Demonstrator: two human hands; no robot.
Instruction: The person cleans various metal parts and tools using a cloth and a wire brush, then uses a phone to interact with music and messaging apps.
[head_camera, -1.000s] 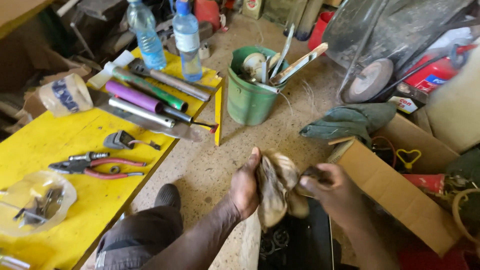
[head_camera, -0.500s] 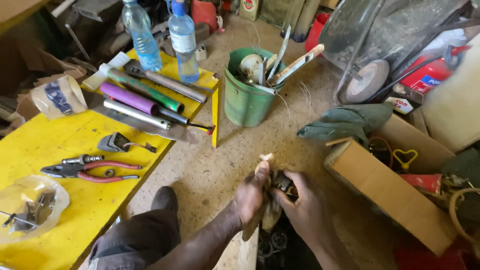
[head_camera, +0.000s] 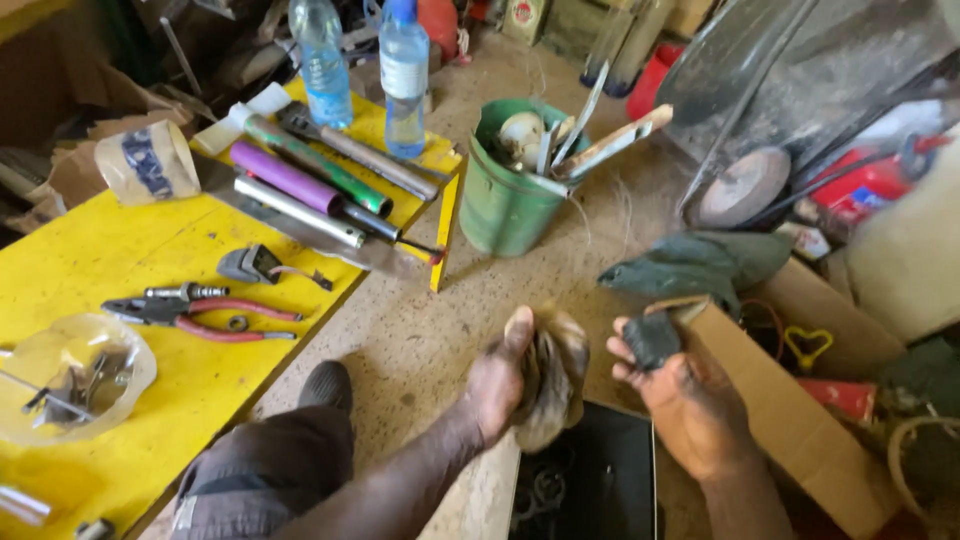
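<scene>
While the left hand bunches a soft, light rag, the right hand pinches a small, hard-looking dark part in its fingertips.

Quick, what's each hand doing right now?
Left hand: closed on a crumpled rag.
Right hand: fingers closed on a small dark part.

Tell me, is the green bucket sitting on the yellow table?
No, the green bucket stands on the floor beside the yellow table, with tools sticking out of it.
</scene>
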